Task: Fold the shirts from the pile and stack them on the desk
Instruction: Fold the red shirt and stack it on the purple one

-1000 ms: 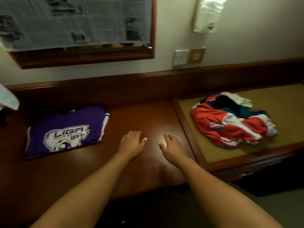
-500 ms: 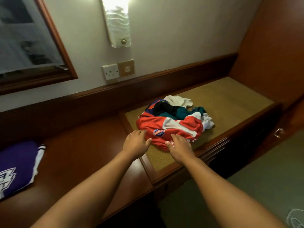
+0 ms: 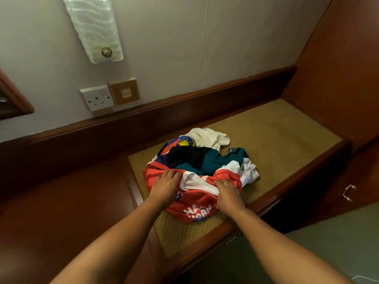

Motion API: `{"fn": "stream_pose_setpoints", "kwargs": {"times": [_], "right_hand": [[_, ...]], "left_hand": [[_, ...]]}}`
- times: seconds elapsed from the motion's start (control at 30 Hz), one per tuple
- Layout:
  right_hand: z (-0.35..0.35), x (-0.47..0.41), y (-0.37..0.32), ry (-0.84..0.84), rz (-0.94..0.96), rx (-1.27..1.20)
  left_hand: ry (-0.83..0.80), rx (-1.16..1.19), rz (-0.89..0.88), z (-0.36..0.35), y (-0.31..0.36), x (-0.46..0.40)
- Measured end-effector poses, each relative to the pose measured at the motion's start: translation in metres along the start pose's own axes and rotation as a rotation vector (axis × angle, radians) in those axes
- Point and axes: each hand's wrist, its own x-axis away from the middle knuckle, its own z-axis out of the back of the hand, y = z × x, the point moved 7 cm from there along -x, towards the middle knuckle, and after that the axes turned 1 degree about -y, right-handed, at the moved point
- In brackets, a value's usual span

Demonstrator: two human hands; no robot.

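A crumpled pile of shirts (image 3: 205, 158) lies on the woven tan top of the lower cabinet (image 3: 283, 144). On top and nearest me is a red and white jersey (image 3: 194, 203) with white lettering. Behind it lie dark teal, black, blue and cream garments. My left hand (image 3: 165, 186) lies on the jersey's left side with fingers spread over the cloth. My right hand (image 3: 228, 193) has its fingers curled into a bunch of the red cloth on the right side. The folded purple shirt is out of view.
The dark wooden desk top (image 3: 67, 212) stretches to the left of the cabinet. On the wall are a socket (image 3: 97, 97), a switch plate (image 3: 125, 91) and a lamp (image 3: 94, 27). A wooden wardrobe side (image 3: 336, 68) stands at right, with a drawer handle (image 3: 348, 192) below.
The view has swung right and closer, so the folded purple shirt has left the frame. Both hands moved forward from the desk top onto the red jersey, and the right one now clutches it.
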Motion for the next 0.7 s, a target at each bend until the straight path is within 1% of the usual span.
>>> {"fn": "stream_pose_setpoints", "kwargs": {"times": [0.13, 0.23, 0.3, 0.37, 0.43, 0.47, 0.53, 0.7], "right_hand": [[-0.008, -0.018, 0.009, -0.047, 0.06, 0.064], [-0.009, -0.026, 0.015, -0.034, 0.12, 0.123], [-0.007, -0.032, 0.017, -0.02, 0.162, 0.164], [-0.005, -0.039, 0.018, -0.039, 0.201, 0.163], [0.006, -0.047, 0.019, -0.038, 0.237, 0.026], [0.017, -0.051, 0.021, -0.028, 0.249, -0.071], [0.047, -0.059, 0.026, 0.002, 0.251, -0.253], [0.139, -0.09, 0.015, 0.085, 0.269, -0.585]], "left_hand": [[0.007, -0.011, 0.033, -0.006, -0.002, -0.013], [0.033, -0.03, 0.079, -0.008, -0.001, -0.019], [0.065, -0.042, 0.078, -0.009, 0.0, -0.022], [0.057, -0.038, 0.102, -0.009, 0.0, -0.023], [0.046, -0.002, 0.102, -0.003, 0.002, -0.024], [0.049, 0.064, 0.111, 0.004, 0.004, -0.023], [0.158, 0.156, 0.142, 0.027, 0.003, -0.023], [0.391, 0.346, 0.176, 0.105, 0.019, -0.021]]}}
